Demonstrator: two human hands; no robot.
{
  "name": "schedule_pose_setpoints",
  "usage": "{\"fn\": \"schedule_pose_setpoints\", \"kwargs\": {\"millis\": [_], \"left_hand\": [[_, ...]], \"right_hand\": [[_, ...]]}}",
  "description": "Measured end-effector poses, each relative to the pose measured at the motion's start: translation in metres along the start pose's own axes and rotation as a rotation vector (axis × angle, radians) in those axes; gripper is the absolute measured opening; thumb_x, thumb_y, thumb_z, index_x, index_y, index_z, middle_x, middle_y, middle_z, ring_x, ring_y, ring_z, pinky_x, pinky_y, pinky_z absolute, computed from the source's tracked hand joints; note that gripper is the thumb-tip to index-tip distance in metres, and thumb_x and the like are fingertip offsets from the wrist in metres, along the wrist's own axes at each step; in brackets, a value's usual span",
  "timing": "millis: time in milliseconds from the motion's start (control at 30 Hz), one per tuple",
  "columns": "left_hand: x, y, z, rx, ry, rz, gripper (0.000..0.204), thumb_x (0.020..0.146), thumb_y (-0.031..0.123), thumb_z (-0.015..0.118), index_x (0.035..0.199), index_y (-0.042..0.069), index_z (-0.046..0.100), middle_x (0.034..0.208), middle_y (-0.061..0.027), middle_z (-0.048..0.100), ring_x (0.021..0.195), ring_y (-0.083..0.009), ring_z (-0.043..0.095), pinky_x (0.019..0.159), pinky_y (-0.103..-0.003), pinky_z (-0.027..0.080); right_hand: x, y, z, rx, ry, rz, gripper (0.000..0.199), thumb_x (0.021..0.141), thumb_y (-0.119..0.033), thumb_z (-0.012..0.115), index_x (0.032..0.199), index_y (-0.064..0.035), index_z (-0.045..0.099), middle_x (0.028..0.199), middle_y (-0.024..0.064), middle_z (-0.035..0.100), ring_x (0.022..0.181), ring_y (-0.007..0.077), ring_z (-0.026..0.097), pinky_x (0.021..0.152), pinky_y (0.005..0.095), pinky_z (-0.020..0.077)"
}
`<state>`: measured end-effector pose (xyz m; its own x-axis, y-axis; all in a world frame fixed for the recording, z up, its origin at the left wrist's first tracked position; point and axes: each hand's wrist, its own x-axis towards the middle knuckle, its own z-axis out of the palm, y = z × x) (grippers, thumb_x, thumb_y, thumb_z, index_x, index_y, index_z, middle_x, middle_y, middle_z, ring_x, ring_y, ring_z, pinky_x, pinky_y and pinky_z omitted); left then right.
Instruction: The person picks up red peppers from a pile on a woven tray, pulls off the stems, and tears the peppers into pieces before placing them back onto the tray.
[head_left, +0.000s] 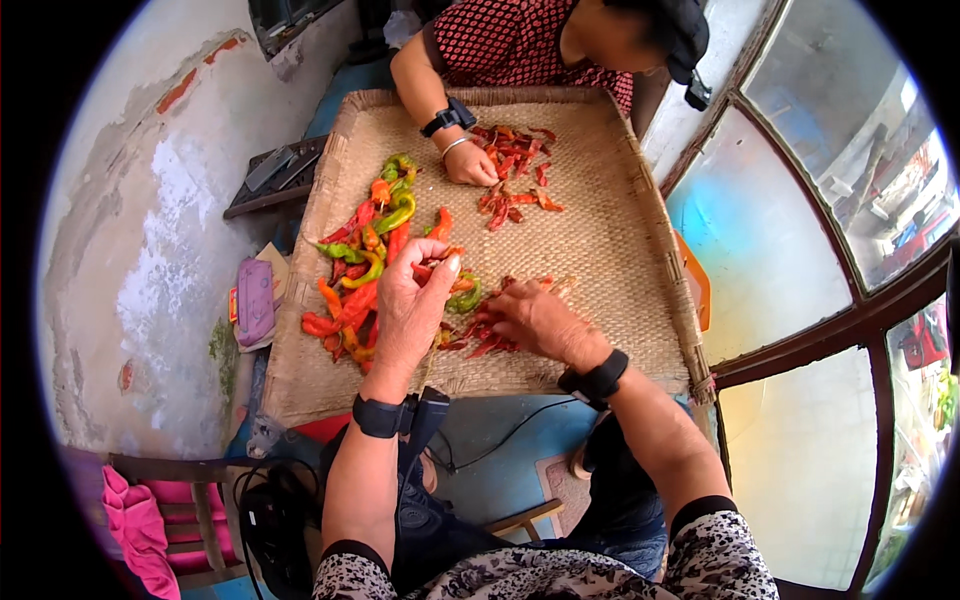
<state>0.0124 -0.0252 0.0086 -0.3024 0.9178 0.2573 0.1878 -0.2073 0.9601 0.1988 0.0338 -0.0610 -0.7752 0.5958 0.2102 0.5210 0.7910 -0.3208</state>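
Red pepper (440, 262) sits pinched between thumb and fingertips of the left hand (410, 310), lifted just above the mat (600, 240); that grip is pressed together on the pod's end. The right hand (535, 320) lies low on the mat with its fingers curled into a small heap of red pieces (480, 338), though whether that grip is pinching one cannot be told from here. To do this well, I judge the left should keep its hold near the stem end so the pod does not slip, and the right should work close beside it (over the mat, so bits fall there). Left of both hands lies the pile of whole peppers (365, 260), red, orange and green. Across the mat another person's hand (470, 165) touches a second heap of red pieces (515, 175).
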Motion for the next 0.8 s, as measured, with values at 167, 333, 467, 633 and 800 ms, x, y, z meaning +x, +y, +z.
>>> {"fn": "schedule_pose_setpoints", "kwargs": {"millis": [167, 333, 467, 633, 800], "left_hand": [[-0.004, -0.004, 0.012, 0.057, -0.031, -0.061, 0.017, 0.089, 0.014, 0.061, 0.096, -0.001, 0.058, 0.083, -0.0044, 0.061, 0.072, -0.0082, 0.058, 0.063, -0.024, 0.048], [0.000, 0.001, 0.008, 0.006, -0.035, -0.034, 0.018, 0.090, 0.016, 0.060, 0.098, 0.000, 0.059, 0.080, -0.0037, 0.061, 0.070, -0.0078, 0.058, 0.059, -0.023, 0.049], [0.007, 0.003, 0.004, -0.015, 0.018, -0.013, 0.020, 0.089, 0.016, 0.063, 0.099, -0.001, 0.059, 0.079, -0.0019, 0.060, 0.066, -0.0060, 0.054, 0.060, -0.023, 0.049], [0.008, -0.003, -0.005, -0.044, 0.066, 0.023, 0.021, 0.088, 0.018, 0.066, 0.096, -0.001, 0.060, 0.079, -0.0011, 0.060, 0.066, -0.0052, 0.053, 0.060, -0.021, 0.046], [0.006, -0.005, -0.004, -0.051, 0.051, 0.031, 0.019, 0.088, 0.015, 0.065, 0.096, -0.001, 0.059, 0.083, -0.0026, 0.062, 0.068, -0.0063, 0.054, 0.062, -0.022, 0.047]], "right_hand": [[-0.003, -0.022, 0.016, -0.131, -0.119, 0.016, 0.049, 0.080, -0.033, 0.067, 0.122, -0.0102, 0.057, 0.117, 0.0105, 0.053, 0.113, 0.0310, 0.048, 0.092, 0.0397, 0.0463], [0.004, -0.007, 0.022, -0.290, 0.019, -0.031, 0.017, 0.078, -0.014, 0.055, 0.093, -0.0063, 0.061, 0.093, 0.0092, 0.062, 0.092, 0.0267, 0.059, 0.076, 0.0353, 0.0523], [-0.005, 0.000, -0.016, -0.215, -0.026, 0.034, 0.029, 0.073, -0.012, 0.063, 0.101, -0.0077, 0.061, 0.104, 0.0111, 0.059, 0.101, 0.0283, 0.054, 0.081, 0.0419, 0.0491], [-0.003, -0.022, -0.004, -0.347, -0.016, -0.035, 0.036, 0.076, -0.011, 0.061, 0.111, -0.0096, 0.059, 0.111, 0.0114, 0.054, 0.107, 0.0277, 0.049, 0.086, 0.0420, 0.0448], [0.010, -0.060, 0.020, -0.182, 0.098, -0.235, 0.048, 0.078, -0.008, 0.055, 0.126, -0.0115, 0.053, 0.109, 0.0117, 0.053, 0.103, 0.0286, 0.052, 0.090, 0.0399, 0.0428]]}}
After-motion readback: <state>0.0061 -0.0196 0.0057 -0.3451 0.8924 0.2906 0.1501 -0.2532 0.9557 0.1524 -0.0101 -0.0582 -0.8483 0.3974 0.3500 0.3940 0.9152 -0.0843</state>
